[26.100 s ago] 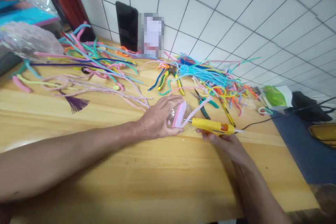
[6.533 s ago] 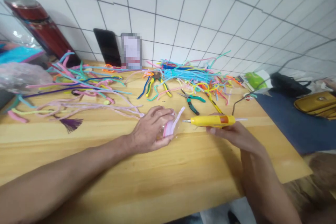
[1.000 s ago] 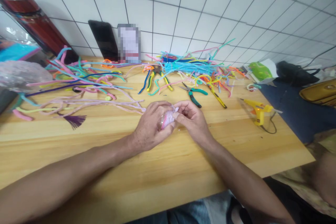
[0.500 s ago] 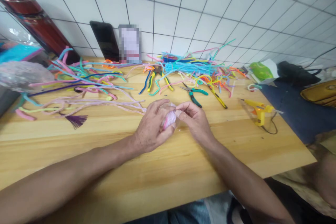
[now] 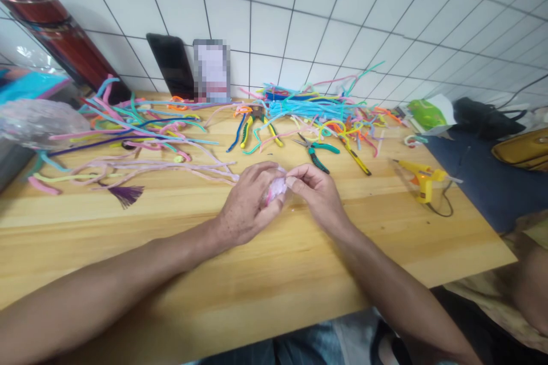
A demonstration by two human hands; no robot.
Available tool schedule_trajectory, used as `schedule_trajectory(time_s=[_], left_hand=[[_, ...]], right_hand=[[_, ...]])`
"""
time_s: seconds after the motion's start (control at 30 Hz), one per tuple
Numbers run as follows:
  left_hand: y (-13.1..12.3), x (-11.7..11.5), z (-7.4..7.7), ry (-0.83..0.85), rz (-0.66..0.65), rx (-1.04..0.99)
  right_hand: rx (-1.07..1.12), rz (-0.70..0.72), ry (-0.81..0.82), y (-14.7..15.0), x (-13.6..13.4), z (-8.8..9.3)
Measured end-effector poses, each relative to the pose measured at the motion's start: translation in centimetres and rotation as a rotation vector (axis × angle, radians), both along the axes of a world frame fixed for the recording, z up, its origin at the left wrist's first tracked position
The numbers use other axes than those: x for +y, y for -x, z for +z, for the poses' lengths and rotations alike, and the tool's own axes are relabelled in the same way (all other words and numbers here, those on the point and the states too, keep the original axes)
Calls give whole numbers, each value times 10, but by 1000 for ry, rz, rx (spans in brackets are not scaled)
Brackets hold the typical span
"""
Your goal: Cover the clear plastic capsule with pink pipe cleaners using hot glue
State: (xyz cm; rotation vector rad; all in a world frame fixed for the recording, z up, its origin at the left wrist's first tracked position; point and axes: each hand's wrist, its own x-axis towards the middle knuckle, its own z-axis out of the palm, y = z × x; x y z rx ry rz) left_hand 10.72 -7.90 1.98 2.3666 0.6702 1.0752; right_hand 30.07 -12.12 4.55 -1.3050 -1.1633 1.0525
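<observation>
My left hand (image 5: 250,202) is curled around a pale lilac, fuzzy-looking piece (image 5: 277,188) with a pink edge, low over the wooden table. Most of that piece is hidden behind the fingers. Thumb and forefinger of my right hand (image 5: 314,188) are pinched together at the piece's right edge. Just beyond the hands lie long-nose pliers (image 5: 319,148) with green and black handles. To the left, pale lilac and pink pipe cleaners (image 5: 192,168) reach almost to my left hand.
Yellow-handled pliers (image 5: 254,125), a yellow cutter knife (image 5: 356,157) and a bundle of blue pipe cleaners (image 5: 308,109) lie behind. A yellow glue gun (image 5: 423,177) stands right. A purple tassel (image 5: 126,195), two phones (image 5: 170,68) and a red flask (image 5: 60,34) are left.
Fingers of my left hand have closed slightly farther over the lilac piece, so less of it shows. My right hand stays pinched at its edge.
</observation>
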Motion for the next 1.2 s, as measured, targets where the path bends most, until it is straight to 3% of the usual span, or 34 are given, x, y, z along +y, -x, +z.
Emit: schedule_trajectory(time_s=[0.53, 0.9, 1.2], left_hand=[[2, 4, -9, -41, -37, -38], [2, 4, -16, -59, -49, -30], [4, 4, -16, -41, -53, 0]], right_hand=[[78, 13, 0, -6, 1, -9], [-15, -19, -6, -3, -2, -6], [-105, -97, -71, 2, -4, -13]])
